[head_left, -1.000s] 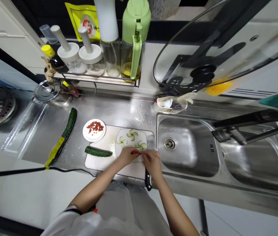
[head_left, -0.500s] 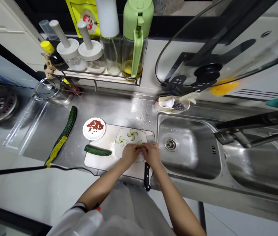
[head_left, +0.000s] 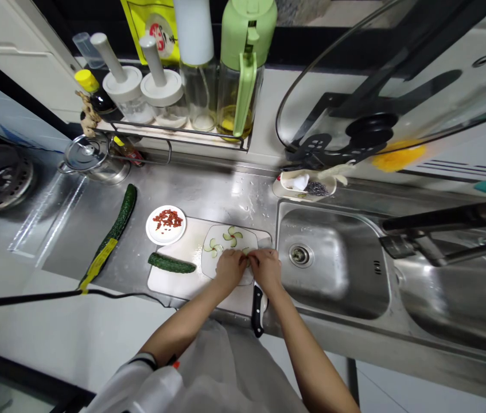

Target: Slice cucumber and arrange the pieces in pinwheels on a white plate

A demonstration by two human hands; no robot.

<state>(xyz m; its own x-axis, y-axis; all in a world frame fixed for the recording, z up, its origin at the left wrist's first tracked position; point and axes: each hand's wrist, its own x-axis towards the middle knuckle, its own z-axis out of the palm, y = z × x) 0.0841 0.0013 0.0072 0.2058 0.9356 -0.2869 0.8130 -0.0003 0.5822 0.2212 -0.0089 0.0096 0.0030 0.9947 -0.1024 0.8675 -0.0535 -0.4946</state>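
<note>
Left hand (head_left: 229, 267) and right hand (head_left: 265, 268) are bringing curled fingertips together over slices (head_left: 246, 250) on the plate (head_left: 207, 263); I cannot tell whether they are pinching any.

A white short sleeve (head_left: 137, 370) edged with a dark band, over a pale grey garment (head_left: 229, 373).

Bright, even light; glare streaks the steel counter (head_left: 208, 192) and sink (head_left: 333, 269). Wide-lens bending warps the edges, and the glass lid (head_left: 397, 74) blurs at upper right.

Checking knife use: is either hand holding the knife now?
No: the knife lies by the board edge; left hand and right hand meet over the plate.
</note>
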